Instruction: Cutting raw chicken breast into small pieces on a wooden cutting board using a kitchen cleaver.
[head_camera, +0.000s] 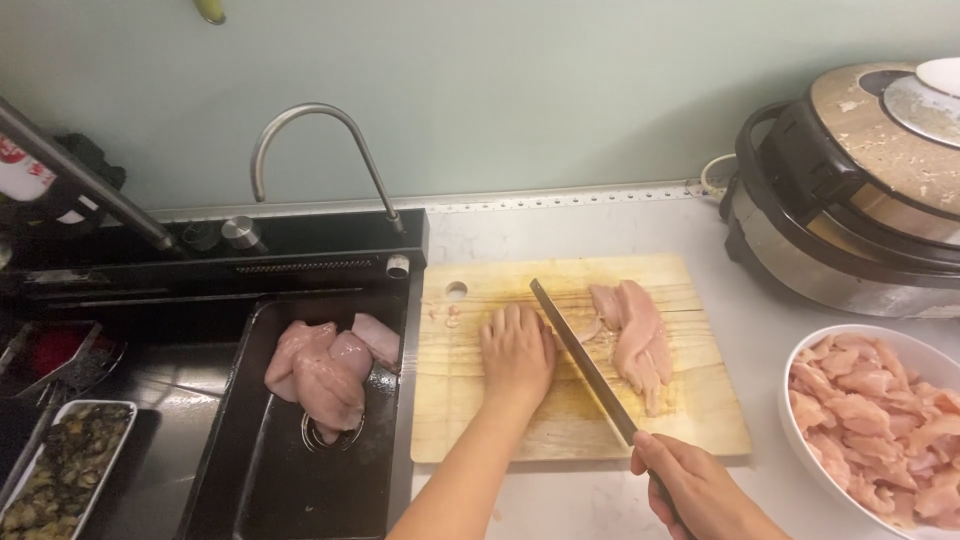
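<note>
The white speckled stone tabletop (560, 505) carries a pale rectangular wooden cutting board (470, 400) with a small round hole near its far left corner. On the right half of the board lies the pink raw chicken breast meat (640, 340), partly cut into long strips. It looks soft, limp and wet, so it would likely slip under pressure; it is probably best held flat from above with bent fingers, well clear of the blade.

The left hand (517, 352) rests palm down on the board just left of the meat, fingers together and curled forward; whether anything lies under it cannot be told. The right hand (690, 490) is closed around the handle of a long steel kitchen knife (585, 362), whose blade slants across the board between the left hand and the meat.

A round white bowl (815, 475) of cut chicken pieces stands at the right edge. Whole breasts (325, 365) lie in the black sink (250, 480) to the left, beneath a curved steel tap (300, 115). A metal lidded cooker (850, 190) stands at the far right.

A red and white label (22, 168) shows at the far left edge, on a bottle or package mostly out of frame.
</note>
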